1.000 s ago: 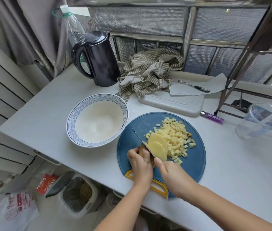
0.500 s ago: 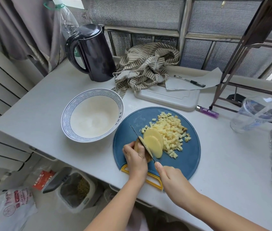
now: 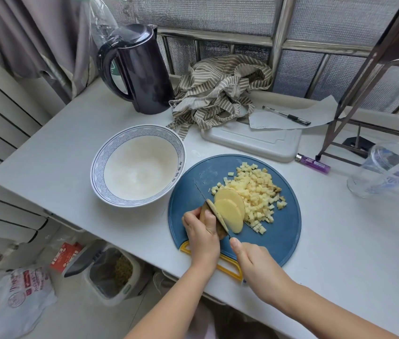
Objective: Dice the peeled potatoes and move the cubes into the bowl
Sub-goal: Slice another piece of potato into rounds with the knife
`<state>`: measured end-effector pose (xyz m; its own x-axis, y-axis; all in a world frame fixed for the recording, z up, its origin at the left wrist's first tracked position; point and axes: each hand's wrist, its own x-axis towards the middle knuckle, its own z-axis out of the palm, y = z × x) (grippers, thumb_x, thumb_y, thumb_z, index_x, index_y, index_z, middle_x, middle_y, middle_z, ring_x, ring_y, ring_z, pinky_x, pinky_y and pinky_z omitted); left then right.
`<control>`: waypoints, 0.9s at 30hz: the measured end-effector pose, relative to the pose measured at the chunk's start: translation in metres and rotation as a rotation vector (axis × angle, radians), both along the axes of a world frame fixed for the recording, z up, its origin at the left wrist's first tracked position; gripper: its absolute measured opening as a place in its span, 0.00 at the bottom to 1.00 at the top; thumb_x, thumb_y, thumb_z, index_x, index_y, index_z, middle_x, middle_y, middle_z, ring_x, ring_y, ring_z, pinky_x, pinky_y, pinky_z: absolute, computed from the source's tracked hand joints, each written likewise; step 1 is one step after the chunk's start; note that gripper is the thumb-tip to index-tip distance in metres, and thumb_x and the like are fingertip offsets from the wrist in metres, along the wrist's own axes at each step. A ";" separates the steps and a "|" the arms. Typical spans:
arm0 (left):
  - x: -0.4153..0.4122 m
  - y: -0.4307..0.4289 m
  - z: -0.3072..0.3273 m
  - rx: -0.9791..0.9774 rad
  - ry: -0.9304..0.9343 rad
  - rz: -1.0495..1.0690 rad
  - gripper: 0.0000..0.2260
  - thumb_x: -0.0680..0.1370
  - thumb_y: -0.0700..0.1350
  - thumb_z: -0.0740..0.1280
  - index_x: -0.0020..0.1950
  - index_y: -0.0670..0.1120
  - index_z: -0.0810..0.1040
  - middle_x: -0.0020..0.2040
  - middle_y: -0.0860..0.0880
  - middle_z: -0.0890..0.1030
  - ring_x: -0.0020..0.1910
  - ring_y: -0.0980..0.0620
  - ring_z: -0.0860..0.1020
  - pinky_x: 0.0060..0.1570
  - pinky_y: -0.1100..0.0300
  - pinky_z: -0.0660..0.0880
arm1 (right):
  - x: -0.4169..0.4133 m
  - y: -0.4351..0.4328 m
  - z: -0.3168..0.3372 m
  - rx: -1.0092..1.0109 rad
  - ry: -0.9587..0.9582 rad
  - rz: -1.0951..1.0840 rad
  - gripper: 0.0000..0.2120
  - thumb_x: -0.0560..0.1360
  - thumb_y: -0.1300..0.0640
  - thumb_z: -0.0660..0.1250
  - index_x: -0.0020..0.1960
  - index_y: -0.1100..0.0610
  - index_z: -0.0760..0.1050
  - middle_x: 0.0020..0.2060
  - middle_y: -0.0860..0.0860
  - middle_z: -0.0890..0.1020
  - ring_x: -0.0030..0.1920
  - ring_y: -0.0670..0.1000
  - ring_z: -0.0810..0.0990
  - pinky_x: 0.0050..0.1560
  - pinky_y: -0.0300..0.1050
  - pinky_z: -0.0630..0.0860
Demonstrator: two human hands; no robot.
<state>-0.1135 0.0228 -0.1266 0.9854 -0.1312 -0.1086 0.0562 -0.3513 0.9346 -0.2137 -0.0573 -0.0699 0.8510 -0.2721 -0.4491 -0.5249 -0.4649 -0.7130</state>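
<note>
On the round blue cutting board [image 3: 279, 231] my left hand [image 3: 202, 232] grips the remaining piece of potato [image 3: 204, 211] at the board's near left. My right hand [image 3: 254, 264] holds the knife [image 3: 214, 211] by its handle, and the blade stands in the potato right beside my left fingers. Two cut potato slices [image 3: 230, 209] lean to the right of the blade. A heap of potato cubes [image 3: 254, 192] lies further right on the board. The white bowl [image 3: 95, 167] with a blue patterned rim sits left of the board and holds no cubes.
A black kettle [image 3: 142, 69] and a striped cloth [image 3: 218, 89] stand at the back. A white board [image 3: 254, 143], paper, pen [image 3: 286, 115] and purple lighter [image 3: 313, 163] lie behind the blue board. A clear plastic cup [image 3: 384, 170] lies at right. A bin [image 3: 110, 272] stands below the table's front edge.
The knife has cut down through the potato and a further slice leans to the right. My left hand has stayed on the potato. The camera view has shifted slightly.
</note>
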 end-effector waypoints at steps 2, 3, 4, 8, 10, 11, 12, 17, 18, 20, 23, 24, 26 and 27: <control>0.000 0.000 -0.001 0.007 0.007 -0.008 0.28 0.69 0.67 0.50 0.53 0.45 0.64 0.54 0.48 0.67 0.54 0.51 0.69 0.53 0.60 0.65 | 0.000 0.000 -0.001 -0.009 0.009 0.004 0.25 0.82 0.41 0.45 0.36 0.56 0.64 0.32 0.50 0.70 0.34 0.48 0.68 0.41 0.44 0.67; 0.000 0.000 -0.001 0.007 0.011 -0.010 0.28 0.69 0.68 0.50 0.53 0.45 0.64 0.54 0.48 0.67 0.53 0.51 0.69 0.53 0.60 0.65 | 0.001 0.000 -0.001 -0.018 0.013 0.008 0.25 0.82 0.40 0.45 0.36 0.55 0.64 0.32 0.50 0.70 0.34 0.48 0.68 0.40 0.44 0.67; 0.001 0.001 -0.001 0.007 0.015 -0.012 0.28 0.69 0.68 0.50 0.53 0.45 0.64 0.54 0.48 0.67 0.53 0.52 0.69 0.52 0.61 0.65 | 0.002 0.001 -0.002 -0.031 0.016 0.014 0.25 0.82 0.40 0.44 0.36 0.55 0.64 0.32 0.49 0.70 0.34 0.47 0.67 0.40 0.43 0.66; 0.004 0.002 -0.002 0.022 0.031 -0.030 0.22 0.75 0.63 0.57 0.52 0.44 0.64 0.54 0.48 0.67 0.53 0.51 0.69 0.50 0.63 0.63 | 0.005 0.005 -0.002 -0.057 0.036 0.015 0.25 0.82 0.41 0.44 0.36 0.54 0.64 0.33 0.49 0.70 0.35 0.47 0.67 0.38 0.41 0.65; 0.004 0.002 -0.001 0.028 0.031 -0.034 0.21 0.76 0.61 0.58 0.52 0.43 0.64 0.54 0.48 0.67 0.52 0.52 0.69 0.50 0.64 0.63 | 0.006 0.005 0.000 -0.061 0.045 0.014 0.25 0.82 0.41 0.44 0.36 0.54 0.64 0.33 0.49 0.70 0.35 0.48 0.68 0.39 0.43 0.65; 0.004 0.002 -0.002 0.031 0.035 -0.038 0.20 0.77 0.60 0.59 0.53 0.43 0.64 0.54 0.48 0.67 0.52 0.52 0.69 0.51 0.63 0.64 | 0.007 0.005 0.002 -0.064 0.049 0.015 0.25 0.82 0.41 0.44 0.36 0.54 0.64 0.33 0.50 0.70 0.35 0.48 0.68 0.39 0.44 0.65; 0.004 0.002 -0.001 0.031 0.042 -0.042 0.19 0.78 0.59 0.59 0.53 0.43 0.64 0.54 0.48 0.67 0.53 0.52 0.68 0.52 0.61 0.65 | 0.010 0.005 0.004 -0.062 0.053 0.012 0.25 0.83 0.41 0.44 0.36 0.55 0.64 0.33 0.50 0.70 0.34 0.48 0.68 0.39 0.44 0.66; 0.000 0.000 0.001 0.004 0.015 -0.050 0.29 0.68 0.69 0.50 0.53 0.45 0.63 0.55 0.49 0.66 0.54 0.54 0.67 0.52 0.66 0.62 | 0.022 0.002 0.009 0.003 0.056 -0.034 0.25 0.84 0.42 0.46 0.36 0.56 0.65 0.31 0.51 0.70 0.30 0.48 0.68 0.34 0.45 0.68; 0.000 0.000 0.002 0.010 0.014 -0.058 0.29 0.68 0.69 0.50 0.53 0.45 0.63 0.55 0.49 0.66 0.54 0.54 0.67 0.52 0.65 0.62 | 0.021 0.002 0.007 0.013 0.051 -0.044 0.25 0.84 0.42 0.46 0.36 0.56 0.65 0.30 0.51 0.70 0.31 0.48 0.68 0.37 0.46 0.68; 0.000 0.000 0.001 0.016 0.009 -0.062 0.29 0.68 0.69 0.50 0.53 0.46 0.62 0.55 0.49 0.65 0.54 0.54 0.66 0.53 0.64 0.62 | 0.018 0.002 0.004 0.023 0.038 -0.054 0.25 0.84 0.43 0.46 0.35 0.56 0.64 0.30 0.50 0.69 0.31 0.47 0.67 0.38 0.45 0.67; 0.000 0.001 0.000 0.016 0.011 -0.070 0.29 0.68 0.69 0.49 0.54 0.46 0.62 0.55 0.49 0.66 0.54 0.54 0.67 0.53 0.63 0.62 | 0.017 0.003 0.000 0.012 0.017 -0.055 0.25 0.84 0.43 0.46 0.35 0.56 0.63 0.30 0.49 0.68 0.31 0.47 0.66 0.37 0.44 0.65; 0.000 0.001 0.000 0.018 0.013 -0.072 0.29 0.68 0.69 0.49 0.54 0.46 0.63 0.55 0.49 0.65 0.54 0.54 0.68 0.52 0.63 0.62 | 0.017 0.004 -0.001 0.009 0.011 -0.052 0.25 0.84 0.43 0.46 0.34 0.56 0.63 0.30 0.49 0.68 0.31 0.47 0.66 0.37 0.44 0.65; 0.001 0.002 0.000 0.023 0.015 -0.079 0.29 0.68 0.70 0.49 0.54 0.46 0.63 0.55 0.49 0.65 0.54 0.53 0.68 0.52 0.63 0.63 | 0.017 0.004 -0.003 0.006 0.002 -0.048 0.25 0.84 0.43 0.46 0.34 0.56 0.62 0.30 0.49 0.68 0.31 0.48 0.66 0.38 0.45 0.66; 0.001 0.002 0.000 0.026 0.015 -0.081 0.29 0.68 0.70 0.49 0.54 0.46 0.63 0.55 0.49 0.65 0.54 0.53 0.68 0.52 0.63 0.63 | 0.017 0.004 -0.003 0.006 -0.001 -0.046 0.25 0.84 0.43 0.46 0.34 0.56 0.62 0.29 0.49 0.68 0.31 0.48 0.66 0.38 0.45 0.66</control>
